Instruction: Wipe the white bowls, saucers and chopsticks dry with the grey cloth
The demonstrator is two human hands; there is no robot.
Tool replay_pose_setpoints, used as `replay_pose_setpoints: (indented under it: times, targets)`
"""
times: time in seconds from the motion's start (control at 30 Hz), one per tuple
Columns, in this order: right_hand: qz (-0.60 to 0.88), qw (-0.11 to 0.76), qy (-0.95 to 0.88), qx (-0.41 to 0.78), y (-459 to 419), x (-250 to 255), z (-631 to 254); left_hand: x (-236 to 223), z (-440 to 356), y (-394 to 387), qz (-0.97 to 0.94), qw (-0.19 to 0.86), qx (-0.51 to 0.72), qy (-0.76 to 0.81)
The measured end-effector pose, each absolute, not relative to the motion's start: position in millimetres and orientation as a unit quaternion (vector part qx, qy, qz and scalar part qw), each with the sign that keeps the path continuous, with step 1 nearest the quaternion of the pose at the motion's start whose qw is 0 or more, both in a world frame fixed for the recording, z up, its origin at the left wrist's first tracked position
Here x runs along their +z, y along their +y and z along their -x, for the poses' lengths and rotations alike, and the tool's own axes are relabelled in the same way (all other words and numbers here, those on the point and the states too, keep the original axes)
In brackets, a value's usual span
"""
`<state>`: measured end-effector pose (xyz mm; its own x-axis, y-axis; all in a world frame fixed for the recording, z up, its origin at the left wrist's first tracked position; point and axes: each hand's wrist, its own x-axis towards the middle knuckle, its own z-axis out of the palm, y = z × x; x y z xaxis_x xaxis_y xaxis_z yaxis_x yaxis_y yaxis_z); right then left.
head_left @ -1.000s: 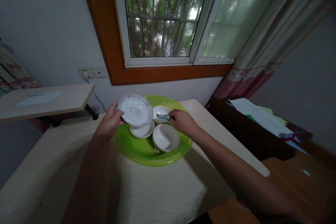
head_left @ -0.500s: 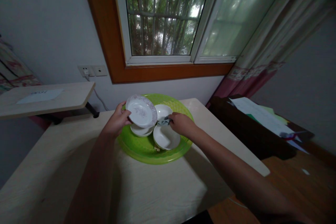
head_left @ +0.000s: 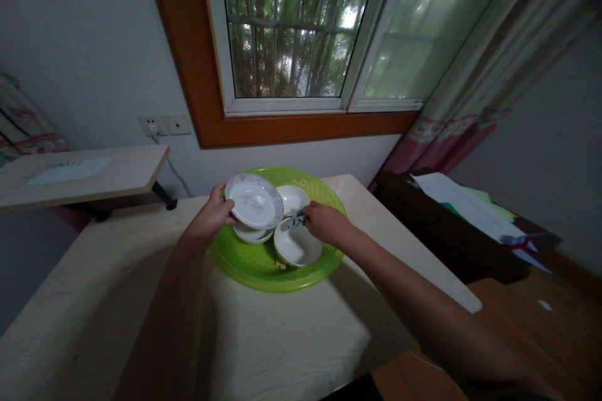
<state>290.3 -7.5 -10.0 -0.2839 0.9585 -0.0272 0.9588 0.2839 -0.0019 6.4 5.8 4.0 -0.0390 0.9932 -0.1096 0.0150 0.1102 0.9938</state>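
My left hand [head_left: 210,218] grips the left rim of a white plate with a faint floral pattern [head_left: 254,201], held tilted above a round green tray [head_left: 244,263]. Pinched in my right hand [head_left: 325,223] is a small grey-blue cloth [head_left: 296,220], right at the plate's right edge. Three white dishes rest on the tray: a small saucer [head_left: 251,235] under the plate, a bowl [head_left: 292,199] at the back and a wider bowl [head_left: 297,245] in front of my right hand.
The tray sits on a pale wooden table [head_left: 117,301] below a window [head_left: 301,31]. A side shelf with a paper [head_left: 79,172] is at left. A dark desk with papers [head_left: 465,210] stands at right beside a curtain [head_left: 475,94].
My right hand has drawn the cloth from the back bowl toward the raised plate's edge. The left hand has shifted the plate slightly right.
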Motion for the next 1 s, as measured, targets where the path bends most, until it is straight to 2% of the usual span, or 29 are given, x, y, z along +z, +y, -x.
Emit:
replay_pose_setpoints:
  times: [0.2,0.47,0.6,1.0]
  targets:
    - [-0.603,0.035,0.797,-0.014,-7.6,-11.3,-289.0,-12.3,1.5,13.3,-0.540,0.468,0.455,0.532]
    - [-0.599,0.030,0.800,-0.014,-7.9,-13.7,-289.8,-17.5,5.6,19.6,-0.689,0.239,0.359,0.583]
    - [-0.588,0.033,0.808,-0.022,-7.5,-16.1,-291.4,-19.5,0.9,19.5,-0.721,0.163,0.297,0.604]
    - [-0.600,0.066,0.797,-0.027,-1.1,-21.5,-289.6,-20.6,-10.3,12.1,-0.744,0.113,0.179,0.634]
